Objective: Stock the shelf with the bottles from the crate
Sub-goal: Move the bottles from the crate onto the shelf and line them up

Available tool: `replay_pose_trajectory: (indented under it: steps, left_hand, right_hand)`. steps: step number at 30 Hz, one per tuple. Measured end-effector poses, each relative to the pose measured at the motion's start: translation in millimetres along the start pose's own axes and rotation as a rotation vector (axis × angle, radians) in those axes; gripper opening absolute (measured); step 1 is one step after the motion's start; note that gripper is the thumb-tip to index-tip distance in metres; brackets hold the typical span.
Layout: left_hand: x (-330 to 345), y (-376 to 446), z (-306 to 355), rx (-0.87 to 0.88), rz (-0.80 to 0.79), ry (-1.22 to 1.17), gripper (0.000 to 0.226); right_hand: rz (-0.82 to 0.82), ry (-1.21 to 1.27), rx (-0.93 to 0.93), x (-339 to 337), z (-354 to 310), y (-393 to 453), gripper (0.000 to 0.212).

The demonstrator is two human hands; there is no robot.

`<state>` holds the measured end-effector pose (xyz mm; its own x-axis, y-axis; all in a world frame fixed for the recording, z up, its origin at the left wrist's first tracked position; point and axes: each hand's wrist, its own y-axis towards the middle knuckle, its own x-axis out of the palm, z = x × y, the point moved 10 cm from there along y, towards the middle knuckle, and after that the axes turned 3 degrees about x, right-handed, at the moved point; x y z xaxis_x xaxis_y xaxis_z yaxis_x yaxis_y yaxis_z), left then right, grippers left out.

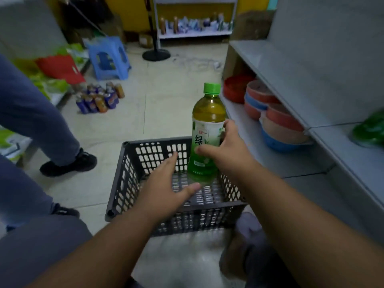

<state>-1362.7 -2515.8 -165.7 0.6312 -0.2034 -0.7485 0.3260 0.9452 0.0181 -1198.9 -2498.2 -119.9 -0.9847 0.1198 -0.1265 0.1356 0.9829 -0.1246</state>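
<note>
A green tea bottle [207,125] with a green cap and a white-green label stands upright over the far right corner of the dark slatted crate [124,179]. My right hand [226,150] is wrapped around its label. My left hand [166,188] hovers over the crate's middle with fingers spread and nothing in it. No other bottle shows inside the crate. The grey shelf [280,65] rises at the right; a blurred green bottle [369,132] stands on its upper board at the frame's right edge.
Stacked red, pink and blue bowls [276,121] fill the lower shelf board. Another person's legs and black shoes [68,163] stand left of the crate. Several bottles [99,98], a blue stool [109,59] and a stand base [155,54] sit on the floor beyond.
</note>
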Motion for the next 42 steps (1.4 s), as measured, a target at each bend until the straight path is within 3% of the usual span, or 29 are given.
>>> replay_pose_trajectory:
  steps: [4, 13, 21, 23, 26, 31, 37, 42]
  left_hand:
    - [8.1, 0.1, 64.3, 0.116, -0.061, -0.06, 0.119]
    - [71.4, 18.8, 198.2, 0.372, -0.264, -0.251, 0.09]
    - [190.1, 83.2, 291.7, 0.644, -0.475, -0.151, 0.073]
    - [221.6, 104.0, 309.4, 0.715, -0.477, -0.055, 0.081]
    - [264.5, 134.7, 330.3, 0.809, -0.431, 0.053, 0.113]
    - [318.0, 160.7, 345.8, 0.869, -0.379, 0.107, 0.101]
    - [332.5, 168.5, 346.4, 0.884, -0.297, 0.201, 0.101]
    - [327.4, 166.7, 346.0, 0.9, -0.398, 0.26, 0.101]
  right_hand:
    - [0.154, 0.04, -0.091, -56.1, -33.5, -48.7, 0.053]
    - [0.569, -0.141, -0.146, -193.2, -66.5, -132.4, 0.056]
    - [0.921, -0.151, -0.105, -309.1, -17.4, -125.4, 0.069]
    - [1.005, -0.162, -0.067, -337.4, -1.8, -118.1, 0.067]
    - [1.118, -0.184, -0.019, -378.8, 15.4, -107.7, 0.057]
    - [1.221, -0.259, 0.029, -428.0, 37.9, -84.7, 0.056]
    - [1.278, -0.353, 0.056, -447.8, 62.8, -72.8, 0.067]
    - [1.334, -0.48, 0.159, -441.3, 54.9, -74.2, 0.083]
